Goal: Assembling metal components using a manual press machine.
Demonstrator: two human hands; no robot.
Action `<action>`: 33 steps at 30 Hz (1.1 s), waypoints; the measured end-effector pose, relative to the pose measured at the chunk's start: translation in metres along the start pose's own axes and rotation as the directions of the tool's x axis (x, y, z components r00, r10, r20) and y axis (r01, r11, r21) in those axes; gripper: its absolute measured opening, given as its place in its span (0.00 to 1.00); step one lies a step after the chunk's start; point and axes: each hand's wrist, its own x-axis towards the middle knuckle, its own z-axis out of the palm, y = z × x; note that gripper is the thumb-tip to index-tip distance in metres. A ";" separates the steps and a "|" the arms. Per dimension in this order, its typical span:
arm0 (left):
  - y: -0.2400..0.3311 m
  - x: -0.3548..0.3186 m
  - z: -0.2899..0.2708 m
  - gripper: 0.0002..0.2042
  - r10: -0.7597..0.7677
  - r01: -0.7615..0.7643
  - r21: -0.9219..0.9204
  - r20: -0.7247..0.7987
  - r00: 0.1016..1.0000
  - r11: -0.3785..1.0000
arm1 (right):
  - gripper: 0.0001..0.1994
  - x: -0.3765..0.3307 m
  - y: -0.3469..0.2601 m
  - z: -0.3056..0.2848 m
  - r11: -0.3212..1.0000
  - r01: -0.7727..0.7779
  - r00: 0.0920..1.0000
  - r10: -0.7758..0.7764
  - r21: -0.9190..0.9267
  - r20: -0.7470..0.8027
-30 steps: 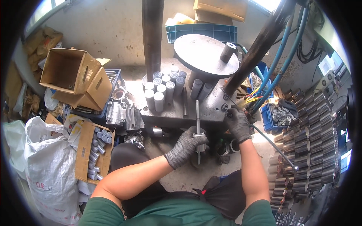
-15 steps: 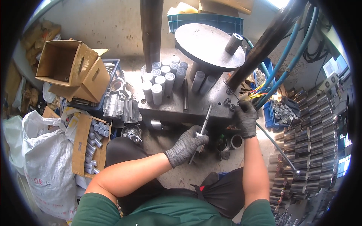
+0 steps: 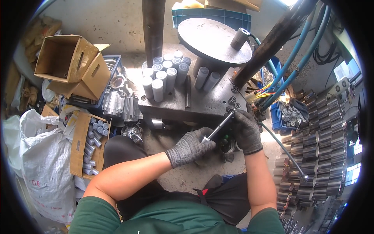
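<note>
My left hand (image 3: 191, 147), in a dark grey glove, is closed round the lower part of a slim metal shaft (image 3: 218, 131), which slants up to the right. At its upper tip sits a small ring-shaped bearing (image 3: 231, 112). The gloved fingers of my right hand (image 3: 247, 133) are closed on this bearing; how far it sits over the shaft cannot be made out. A few similar bearings (image 3: 233, 100) lie on the right front corner of the steel bench (image 3: 175, 113), just beyond my right hand.
Grey cylinders (image 3: 157, 90) stand grouped on the bench, beside a dark rod (image 3: 188, 92) and a round steel plate (image 3: 214, 41). Thick posts rise behind. Left are cartons (image 3: 62, 58) and metal housings (image 3: 115, 103). A ball-ended lever (image 3: 305, 177) and stacked metal cylinders (image 3: 327, 144) are right.
My right hand has come from the bench corner toward me and left, bringing a bearing to the shaft's tip. The shaft has tilted further right in my left hand.
</note>
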 end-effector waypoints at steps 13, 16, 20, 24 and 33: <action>0.014 -0.003 -0.024 0.26 0.061 -0.086 0.424 0.073 0.995 0.902 | 0.16 -0.020 -0.037 0.000 0.863 0.010 0.997 0.029 -0.506 0.070; 0.015 -0.003 -0.028 0.26 0.080 -0.127 0.488 0.117 0.990 0.864 | 0.15 -0.022 -0.042 -0.004 0.827 0.049 0.994 0.017 -0.561 0.112; 0.015 -0.004 -0.030 0.26 0.120 -0.180 0.529 0.145 0.982 0.830 | 0.14 -0.025 -0.046 -0.007 0.754 0.097 0.987 0.012 -0.650 0.162; 0.014 -0.006 -0.031 0.26 0.153 -0.221 0.530 0.171 0.973 0.819 | 0.14 -0.030 -0.046 -0.012 0.811 0.028 0.987 0.070 -0.584 0.145; 0.008 -0.006 -0.035 0.26 0.191 -0.287 0.593 0.220 0.956 0.752 | 0.17 -0.036 -0.046 -0.017 0.712 0.155 0.964 0.043 -0.685 0.263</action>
